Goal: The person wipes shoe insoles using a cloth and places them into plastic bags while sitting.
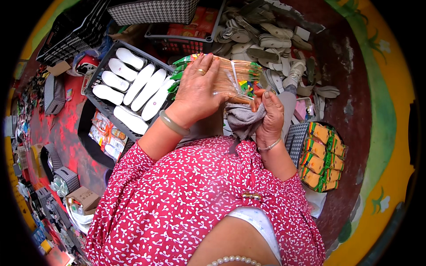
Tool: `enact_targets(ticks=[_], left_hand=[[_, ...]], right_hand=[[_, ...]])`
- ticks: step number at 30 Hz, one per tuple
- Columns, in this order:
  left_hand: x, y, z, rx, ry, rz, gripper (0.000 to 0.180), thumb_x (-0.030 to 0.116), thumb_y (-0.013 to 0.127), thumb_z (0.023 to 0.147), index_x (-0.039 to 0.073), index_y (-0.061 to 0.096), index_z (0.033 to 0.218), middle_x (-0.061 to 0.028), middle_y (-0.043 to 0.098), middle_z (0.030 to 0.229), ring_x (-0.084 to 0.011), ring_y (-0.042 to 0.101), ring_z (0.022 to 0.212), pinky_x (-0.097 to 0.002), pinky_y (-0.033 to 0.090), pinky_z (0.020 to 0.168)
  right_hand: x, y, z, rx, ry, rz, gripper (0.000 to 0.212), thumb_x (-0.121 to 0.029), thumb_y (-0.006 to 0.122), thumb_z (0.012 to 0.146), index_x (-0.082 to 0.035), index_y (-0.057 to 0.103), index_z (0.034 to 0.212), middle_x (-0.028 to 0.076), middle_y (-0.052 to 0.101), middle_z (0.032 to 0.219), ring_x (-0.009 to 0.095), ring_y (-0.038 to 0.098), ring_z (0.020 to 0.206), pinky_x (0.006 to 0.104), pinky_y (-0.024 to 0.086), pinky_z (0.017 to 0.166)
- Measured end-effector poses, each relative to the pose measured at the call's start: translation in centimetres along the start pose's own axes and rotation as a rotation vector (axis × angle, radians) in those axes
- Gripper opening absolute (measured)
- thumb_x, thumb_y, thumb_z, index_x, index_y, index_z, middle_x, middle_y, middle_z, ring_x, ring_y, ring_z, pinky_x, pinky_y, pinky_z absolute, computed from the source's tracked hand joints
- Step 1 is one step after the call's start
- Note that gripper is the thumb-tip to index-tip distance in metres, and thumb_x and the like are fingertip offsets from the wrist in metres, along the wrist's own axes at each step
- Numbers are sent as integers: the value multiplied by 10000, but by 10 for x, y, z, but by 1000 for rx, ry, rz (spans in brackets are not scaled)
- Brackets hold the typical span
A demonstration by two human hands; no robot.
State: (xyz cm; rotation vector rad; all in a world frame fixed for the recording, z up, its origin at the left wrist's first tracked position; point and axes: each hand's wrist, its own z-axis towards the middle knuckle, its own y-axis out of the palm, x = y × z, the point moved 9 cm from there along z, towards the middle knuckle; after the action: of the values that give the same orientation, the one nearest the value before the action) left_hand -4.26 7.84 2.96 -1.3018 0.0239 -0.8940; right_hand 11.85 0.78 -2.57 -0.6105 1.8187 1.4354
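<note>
Above the lap, in front of the red patterned blouse (191, 199), the left hand (197, 91) lies flat, fingers spread, on top of a clear packet of insoles (230, 75) with green and multicoloured edging. The packet's long axis runs left to right, from the left hand's fingertips toward the right hand (268, 117). That hand is closed, pinching the packet's near right corner together with a bunched grey cloth (244, 122). A black crate of white insoles (128, 84) sits just left.

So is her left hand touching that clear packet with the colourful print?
Touching. The head view shows the left hand lying flat across the clear packet, fingers spread on its top.
</note>
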Motion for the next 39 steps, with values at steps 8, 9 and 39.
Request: enact_targets(ticks=[8,9,39], left_hand=[[-8,-1,1,-1,-33,-79,837,333,745,607,-6,429,1303,-204,377,1364,-353,327,1290,-413,252,1077],[-8,0,1,-2,-28,-68,839,340,743,608,-6,427,1304,-204,376,1365,-354,324,1291,-412,251,1077],[-49,1,33,-328,-114,-23,1034,449,774,545,-27,331,1350,-272,401,1300,-370,377,1245,-400,307,1030]], right_hand=[[-14,9,-10,34,-44,-167,229,-168,554,901,54,610,902,45,513,655,120,481,608,225,387,580],[-12,7,-8,39,-27,-107,229,-168,558,900,53,621,897,36,528,660,108,487,606,219,390,578],[-25,45,13,-128,-512,-1221,242,-93,651,750,-53,598,983,107,597,860,262,596,766,324,469,676]])
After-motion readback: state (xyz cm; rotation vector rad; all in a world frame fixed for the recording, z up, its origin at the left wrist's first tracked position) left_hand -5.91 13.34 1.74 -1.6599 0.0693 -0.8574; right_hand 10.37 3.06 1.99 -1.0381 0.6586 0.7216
